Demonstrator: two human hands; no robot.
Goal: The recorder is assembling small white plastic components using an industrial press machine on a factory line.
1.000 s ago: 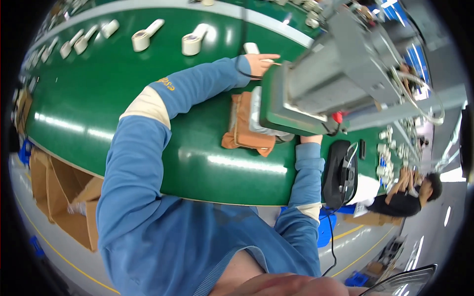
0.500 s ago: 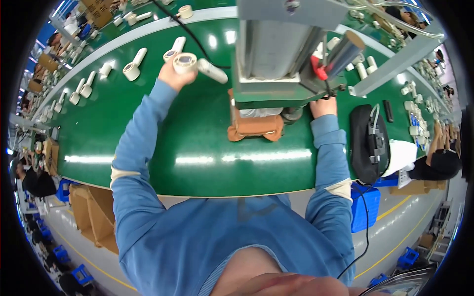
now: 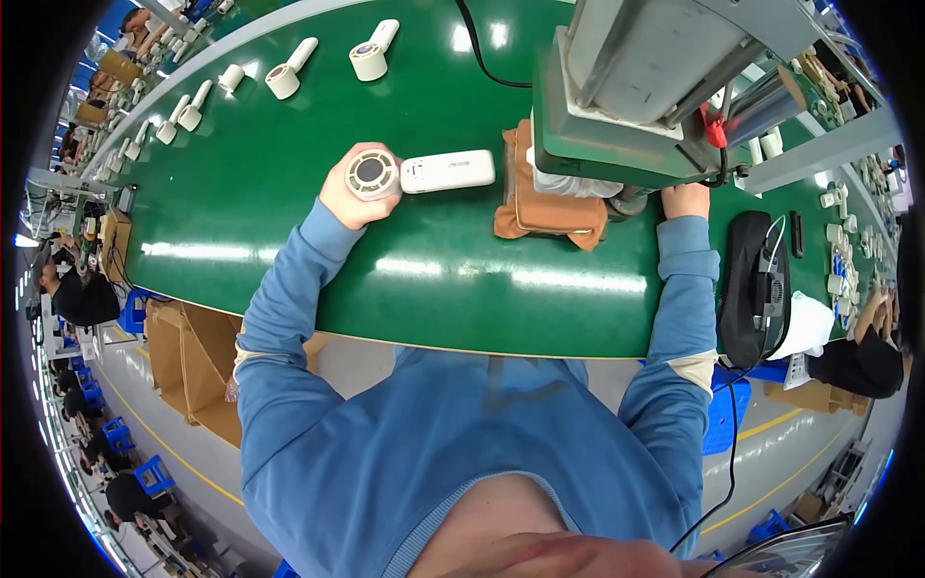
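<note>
A white handheld fan point(image 3: 448, 171) with a round grilled head is in my left hand point(image 3: 339, 200). My fingers wrap round its head, and its handle points right toward the press. The press point(image 3: 617, 144), with a green lower plate and grey upper body, stands to the right of the fan. Under it sits a pad wrapped in brown cloth point(image 3: 551, 214). My right hand point(image 3: 686, 200) reaches to the right side of the press; its fingers are mostly hidden behind the machine.
Several similar white fans point(image 3: 369, 63) stand in a line along the far left of the green table point(image 3: 434, 289). To the right lie a black case point(image 3: 747, 279) with a cable and a white bag point(image 3: 807, 323). A cardboard box point(image 3: 193, 361) stands below the left edge.
My left hand has brought the fan nearer and lower on the table, its handle swinging level toward the press. The view has shifted. My right hand stays beside the press.
</note>
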